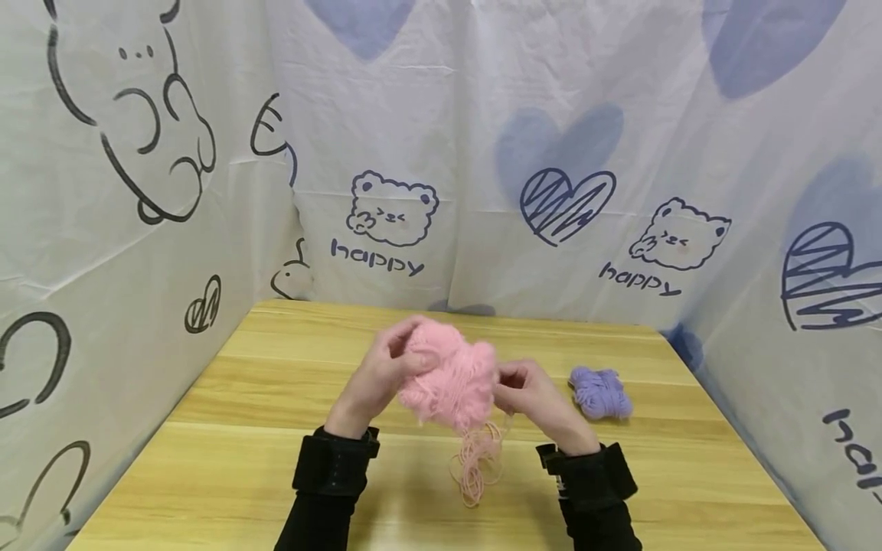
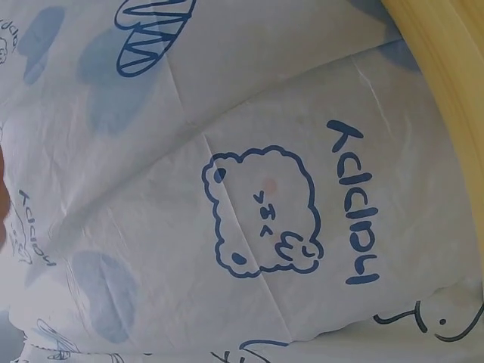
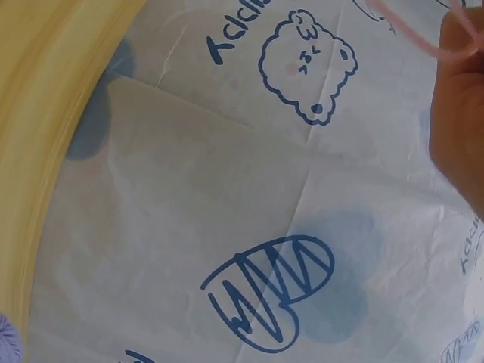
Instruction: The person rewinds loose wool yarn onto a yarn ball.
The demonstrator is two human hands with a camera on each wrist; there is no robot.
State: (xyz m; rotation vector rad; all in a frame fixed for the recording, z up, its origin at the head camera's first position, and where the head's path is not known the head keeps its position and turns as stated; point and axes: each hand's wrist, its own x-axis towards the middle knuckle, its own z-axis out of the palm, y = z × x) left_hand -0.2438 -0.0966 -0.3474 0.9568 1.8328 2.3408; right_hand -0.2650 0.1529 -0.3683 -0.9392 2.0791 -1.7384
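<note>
A fluffy pink ball of yarn (image 1: 451, 379) is held above the table in my left hand (image 1: 365, 386), thumb on its near face. At the ball's right side, my right hand (image 1: 544, 405) pinches a strand of the yarn between thumb and fingertips. Loose pink loops (image 1: 475, 463) dangle beneath the ball. In the right wrist view a pink strand (image 3: 416, 38) runs to the fingers of the right hand (image 3: 460, 113). Only a sliver of the left hand (image 2: 2, 200) shows in the left wrist view, and the yarn is out of that frame.
A small purple skein of yarn (image 1: 601, 394) lies on the wooden table (image 1: 227, 459), to the right of my right hand. White cloth (image 1: 475, 153) printed with bears and hearts encloses the table at the back and both sides.
</note>
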